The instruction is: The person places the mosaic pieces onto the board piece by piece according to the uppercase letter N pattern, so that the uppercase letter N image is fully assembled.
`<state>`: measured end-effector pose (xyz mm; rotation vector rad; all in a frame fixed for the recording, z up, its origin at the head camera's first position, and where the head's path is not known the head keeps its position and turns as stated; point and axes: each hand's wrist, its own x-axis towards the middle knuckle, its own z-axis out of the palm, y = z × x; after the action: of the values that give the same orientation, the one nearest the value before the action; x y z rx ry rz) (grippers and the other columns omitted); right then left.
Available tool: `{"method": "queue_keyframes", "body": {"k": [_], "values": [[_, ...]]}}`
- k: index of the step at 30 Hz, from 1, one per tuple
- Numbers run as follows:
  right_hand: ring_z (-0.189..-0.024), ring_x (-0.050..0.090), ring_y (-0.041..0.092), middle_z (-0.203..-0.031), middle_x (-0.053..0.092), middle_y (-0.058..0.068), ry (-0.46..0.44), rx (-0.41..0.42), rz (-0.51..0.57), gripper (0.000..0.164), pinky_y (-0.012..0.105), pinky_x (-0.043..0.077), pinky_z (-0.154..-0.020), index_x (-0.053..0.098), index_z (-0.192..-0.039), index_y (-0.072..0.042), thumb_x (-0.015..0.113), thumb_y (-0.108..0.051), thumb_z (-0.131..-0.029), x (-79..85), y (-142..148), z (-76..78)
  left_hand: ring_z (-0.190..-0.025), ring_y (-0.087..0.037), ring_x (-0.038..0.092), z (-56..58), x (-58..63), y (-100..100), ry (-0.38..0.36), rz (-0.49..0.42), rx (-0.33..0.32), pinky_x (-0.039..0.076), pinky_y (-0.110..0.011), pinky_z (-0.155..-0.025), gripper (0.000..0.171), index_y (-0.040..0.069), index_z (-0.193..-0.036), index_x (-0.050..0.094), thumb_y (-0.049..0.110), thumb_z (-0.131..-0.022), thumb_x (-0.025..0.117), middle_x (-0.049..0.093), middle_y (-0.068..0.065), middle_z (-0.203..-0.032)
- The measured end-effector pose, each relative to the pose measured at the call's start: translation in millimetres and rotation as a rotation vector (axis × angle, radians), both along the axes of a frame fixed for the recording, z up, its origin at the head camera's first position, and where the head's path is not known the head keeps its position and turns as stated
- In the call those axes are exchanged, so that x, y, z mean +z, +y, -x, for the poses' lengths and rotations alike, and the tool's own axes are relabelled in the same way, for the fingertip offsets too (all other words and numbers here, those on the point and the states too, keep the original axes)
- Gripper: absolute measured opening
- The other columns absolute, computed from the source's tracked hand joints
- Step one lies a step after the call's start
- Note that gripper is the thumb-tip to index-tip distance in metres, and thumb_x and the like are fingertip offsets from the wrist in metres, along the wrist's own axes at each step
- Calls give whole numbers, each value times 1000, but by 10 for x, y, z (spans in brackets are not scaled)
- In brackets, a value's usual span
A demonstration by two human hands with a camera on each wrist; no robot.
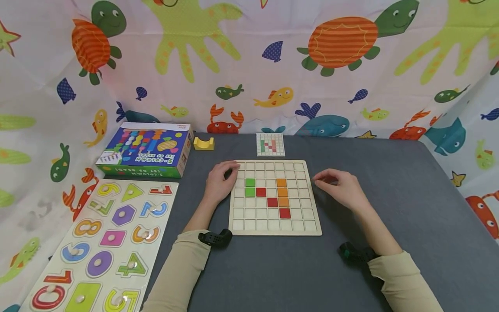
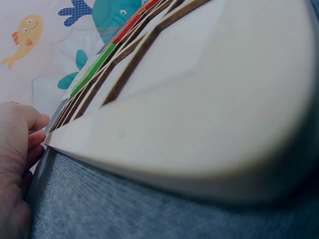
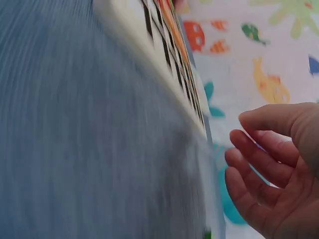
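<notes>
A pale wooden grid board (image 1: 255,225) lies flat on the table. Green squares (image 1: 250,187), a diagonal of red squares (image 1: 272,202) and a column of orange squares (image 1: 282,192) fill some of its cells. At the board's upper left corner, my left hand (image 1: 221,180) rests with its fingertips at the edge; in the left wrist view, the fingers (image 2: 37,119) meet the board's far corner. My right hand (image 1: 340,187) hovers just off the right edge. Its fingers are loosely bent with nothing between them, as the right wrist view shows of the hand (image 3: 274,169).
Behind the board lies a small card (image 1: 270,149) with a coloured grid pattern. A yellow notched block (image 1: 204,144) and a blue bead-set box (image 1: 146,147) stand at the back left. A number and shape puzzle board (image 1: 89,247) lies at the left. A printed sea-animal cloth (image 1: 249,65) hangs behind.
</notes>
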<state>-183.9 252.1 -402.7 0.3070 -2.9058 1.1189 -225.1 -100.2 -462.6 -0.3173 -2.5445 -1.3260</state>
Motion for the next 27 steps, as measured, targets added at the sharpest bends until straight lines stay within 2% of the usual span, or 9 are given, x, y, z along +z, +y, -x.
{"method": "queue_keyframes", "body": {"k": [6, 12, 17, 27], "values": [[-89, 63, 30, -100, 69, 15, 6, -68, -118, 23, 36, 48, -67, 70, -109, -6, 67, -23, -93, 25, 409, -101, -121, -24, 54, -14, 22, 13, -9, -2, 9, 37, -46, -105, 25, 10, -117, 72, 18, -97, 61, 63, -6, -127], [-86, 62, 30, -97, 69, 17, -52, -120, -196, 31, 33, 46, -62, 67, -110, -2, 71, -25, -90, 25, 651, -155, -123, -25, 52, -20, 49, 10, -28, -5, 12, 36, -48, -106, 26, 10, -118, 72, 18, -97, 59, 63, -6, -128], [-83, 58, 26, -96, 67, 16, -79, -113, -228, 37, 32, 44, -63, 65, -111, 0, 74, -27, -87, -5, 720, -173, -124, -24, 52, -20, 50, 9, -41, 5, 18, 35, -49, -106, 27, 11, -119, 71, 20, -97, 59, 62, -6, -129], [-78, 55, 22, -95, 65, 13, -48, -112, -217, 37, 32, 42, -62, 65, -110, 0, 76, -24, -84, -51, 693, -194, -124, -23, 51, -13, 36, 20, -53, 8, 23, 34, -48, -107, 26, 12, -119, 72, 19, -97, 59, 62, -4, -129]]}}
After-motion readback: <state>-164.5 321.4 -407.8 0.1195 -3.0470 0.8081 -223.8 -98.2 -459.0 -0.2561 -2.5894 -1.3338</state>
